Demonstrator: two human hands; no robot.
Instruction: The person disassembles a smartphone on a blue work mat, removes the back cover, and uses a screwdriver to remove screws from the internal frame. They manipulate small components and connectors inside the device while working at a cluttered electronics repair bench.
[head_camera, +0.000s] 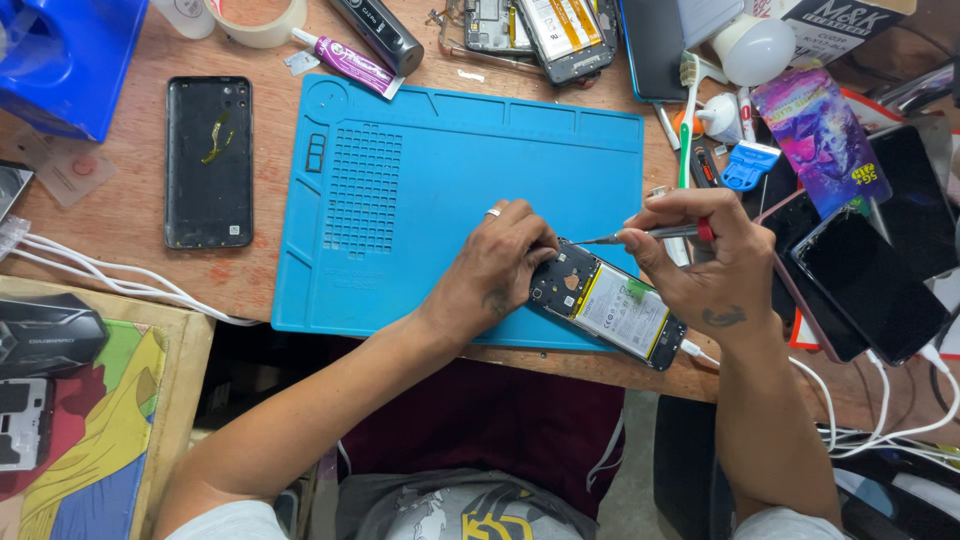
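An opened phone (610, 308) with a white battery and bare circuit board lies at the near right edge of a blue work mat (420, 200). My left hand (495, 265), a ring on one finger, presses on the phone's upper end. My right hand (700, 265) grips a thin screwdriver (640, 236) with a red band. Its metal tip points left at the phone's top corner, close to my left fingers.
A black phone back cover (208, 162) lies left of the mat. Tape roll (262, 22), glue tube (345, 62) and phone parts (540, 30) sit at the back. Several phones (870, 285), a toothbrush (688, 110) and white cables (880, 425) crowd the right. A blue box (65, 55) stands far left.
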